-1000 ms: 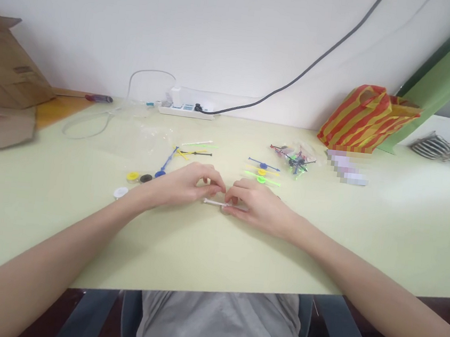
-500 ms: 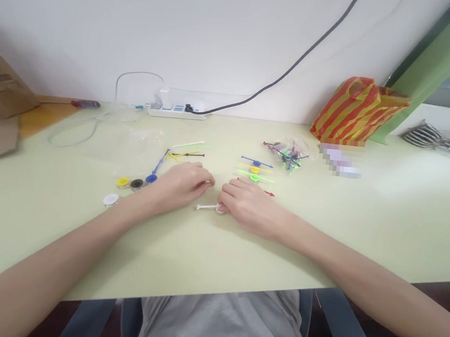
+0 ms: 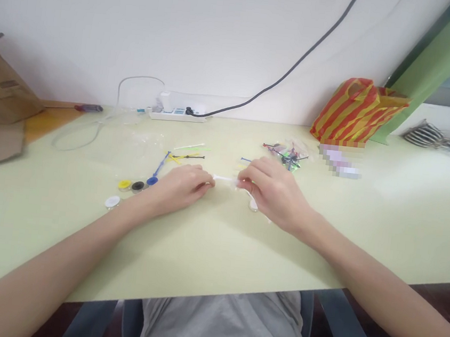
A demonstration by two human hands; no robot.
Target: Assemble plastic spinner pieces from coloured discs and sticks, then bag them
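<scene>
My left hand (image 3: 185, 186) is closed in a pinch at one end of a thin white plastic strip (image 3: 226, 179). The fingers of my right hand (image 3: 273, 192) pinch the strip's other end, which is blurred. Below my right hand, partly covered, a white arrow spinner with a round base (image 3: 253, 206) rests on the table. Beyond that hand, a blue arrow (image 3: 245, 159) shows only its tip; other coloured spinners are hidden. Beside my left forearm stand a white disc (image 3: 112, 201), a yellow disc (image 3: 124, 184), a black disc (image 3: 138, 186) and a blue disc (image 3: 152, 181).
Loose arrows, including a blue one (image 3: 161, 164) and a black one (image 3: 196, 157), lie behind my left hand. A clear bag of spinner parts (image 3: 288, 155) is further right. At the back are a power strip (image 3: 178, 115), a screwdriver (image 3: 90, 107) and a striped bag (image 3: 347, 111).
My right hand has moved right and away from me, leaving the white spinner on the table, further right than before. A white strip now spans both hands. My left hand has barely moved.
</scene>
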